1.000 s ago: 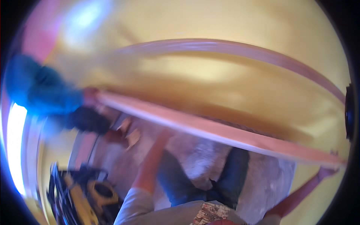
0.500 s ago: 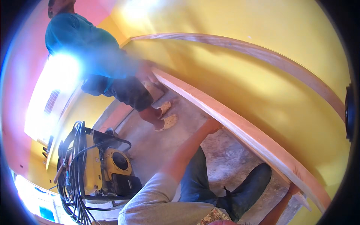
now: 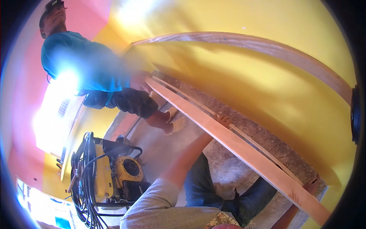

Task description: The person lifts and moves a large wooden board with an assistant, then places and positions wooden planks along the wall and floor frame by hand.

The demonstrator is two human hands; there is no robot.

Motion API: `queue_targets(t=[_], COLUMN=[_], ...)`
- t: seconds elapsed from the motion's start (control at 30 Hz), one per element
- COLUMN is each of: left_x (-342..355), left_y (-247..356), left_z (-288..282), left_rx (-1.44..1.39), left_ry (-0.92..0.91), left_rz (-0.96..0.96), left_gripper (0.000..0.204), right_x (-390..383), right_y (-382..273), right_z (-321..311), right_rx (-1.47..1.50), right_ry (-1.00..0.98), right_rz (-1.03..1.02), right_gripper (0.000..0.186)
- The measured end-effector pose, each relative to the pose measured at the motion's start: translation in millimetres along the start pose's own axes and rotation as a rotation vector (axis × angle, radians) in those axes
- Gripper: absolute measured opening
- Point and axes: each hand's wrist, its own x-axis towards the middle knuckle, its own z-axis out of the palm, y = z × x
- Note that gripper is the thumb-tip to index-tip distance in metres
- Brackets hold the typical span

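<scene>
A long pale wooden board slants across the view from the upper left to the lower right, with a thin wooden strip along its far side. My left hand grips it near the middle, fingers curled over the far side and the arm passing underneath. Close to the board's right end, my right hand closes round the far side, its forearm partly hidden behind the board. The co-worker, in a teal shirt and dark shorts, stands at the far left end with a hand at the board.
A curved-looking wooden rail runs along the yellow wall. A yellow and black machine with coiled black hoses or cables stands on my left. Glare comes from a bright opening. The concrete floor looks dusty.
The board has turned and shifted away from the wall, uncovering floor beyond it. My left hand's fingers and the thin far strip now show. The co-worker's head has come further into view.
</scene>
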Motion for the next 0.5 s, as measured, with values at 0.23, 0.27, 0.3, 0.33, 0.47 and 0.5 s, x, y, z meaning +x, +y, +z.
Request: queue_targets(t=[0.23, 0.27, 0.3, 0.33, 0.47, 0.5], left_x=[5, 6, 6, 6, 5, 6], left_y=[-9, -9, -8, -10, -14, -12], left_z=[6, 6, 7, 6, 9, 10], left_rx=[0.113, 0.098, 0.092, 0.074, 0.083, 0.078], left_ry=[0.016, 0.015, 0.020, 0.028, 0.055, 0.056], left_rz=[0.017, 0.018, 0.020, 0.013, 0.015, 0.019], left_gripper=[0.038, 0.038, 0.038, 0.038, 0.037, 0.037], right_x=[9, 10, 8, 5, 7, 8], right_y=[13, 11, 8, -6, -2, 4], right_z=[18, 17, 15, 9, 13, 15], right_rx=[-0.128, -0.193, -0.198, -0.175, -0.080, -0.085], right_ry=[0.091, 0.043, 0.049, 0.040, 0.075, 0.078], right_rz=[-0.037, 0.015, 0.014, 0.027, -0.052, -0.051], right_gripper=[0.031, 0.031, 0.031, 0.030, 0.028, 0.028])
